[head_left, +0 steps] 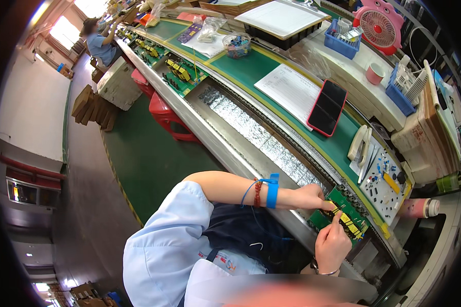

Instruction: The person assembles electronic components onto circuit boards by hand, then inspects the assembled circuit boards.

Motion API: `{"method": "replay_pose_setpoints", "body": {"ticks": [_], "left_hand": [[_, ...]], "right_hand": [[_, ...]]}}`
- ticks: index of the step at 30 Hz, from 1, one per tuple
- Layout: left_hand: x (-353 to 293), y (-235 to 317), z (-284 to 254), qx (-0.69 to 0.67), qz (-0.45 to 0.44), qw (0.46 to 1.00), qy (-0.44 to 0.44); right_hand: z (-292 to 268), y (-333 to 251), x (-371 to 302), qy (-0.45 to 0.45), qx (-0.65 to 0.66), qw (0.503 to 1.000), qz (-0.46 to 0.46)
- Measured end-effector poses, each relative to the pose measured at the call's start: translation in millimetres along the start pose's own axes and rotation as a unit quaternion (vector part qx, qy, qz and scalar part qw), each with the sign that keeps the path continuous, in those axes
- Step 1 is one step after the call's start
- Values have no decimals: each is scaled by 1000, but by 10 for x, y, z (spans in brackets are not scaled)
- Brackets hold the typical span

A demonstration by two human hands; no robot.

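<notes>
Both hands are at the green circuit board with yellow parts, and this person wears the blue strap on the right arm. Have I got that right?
Not quite: the head view shows the blue strap on the left arm. Both hands, left and right, are indeed at the green circuit board with yellow parts.

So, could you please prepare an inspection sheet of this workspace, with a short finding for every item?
Surface: green bench top, beside a grey metal conveyor channel.
Job's things: green circuit board carrying yellow block-shaped components.
Clutter: black rectangular phone with red edge, overlapping a white paper sheet; small loose electronic parts; cream stapler.
Hands: left hand at the board's left end; right hand with index finger at the yellow components.
Cables: thin blue cord near the blue wrist strap; far end unclear.
Surroundings: pink round fan; red plastic stool; seated person in light-blue top.
</notes>
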State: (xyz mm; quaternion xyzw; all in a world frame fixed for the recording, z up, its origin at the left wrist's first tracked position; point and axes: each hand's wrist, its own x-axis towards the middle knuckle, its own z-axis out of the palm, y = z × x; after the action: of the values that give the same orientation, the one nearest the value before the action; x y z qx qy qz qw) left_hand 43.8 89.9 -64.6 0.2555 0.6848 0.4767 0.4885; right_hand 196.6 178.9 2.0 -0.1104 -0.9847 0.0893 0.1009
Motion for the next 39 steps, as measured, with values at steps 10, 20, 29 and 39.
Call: {"method": "replay_pose_setpoints", "body": {"ticks": [10, 20, 29, 39], "left_hand": [[-77, 95, -42, -66, 19, 997, -18], [-292, 69, -542, -51, -55, 996, -52], [-571, 39, -1087, -20, -50, 999, 8], [-949, 124, -704, 321, 394, 813, 284]], "right_hand": [[-118, -93, -138, 25, 73, 997, 23], [-75, -82, -232, 49, 136, 990, 1], [24, -222, -38, -6, 124, 992, 3], [-1, -157, 58, 28, 176, 984, 19]]}}
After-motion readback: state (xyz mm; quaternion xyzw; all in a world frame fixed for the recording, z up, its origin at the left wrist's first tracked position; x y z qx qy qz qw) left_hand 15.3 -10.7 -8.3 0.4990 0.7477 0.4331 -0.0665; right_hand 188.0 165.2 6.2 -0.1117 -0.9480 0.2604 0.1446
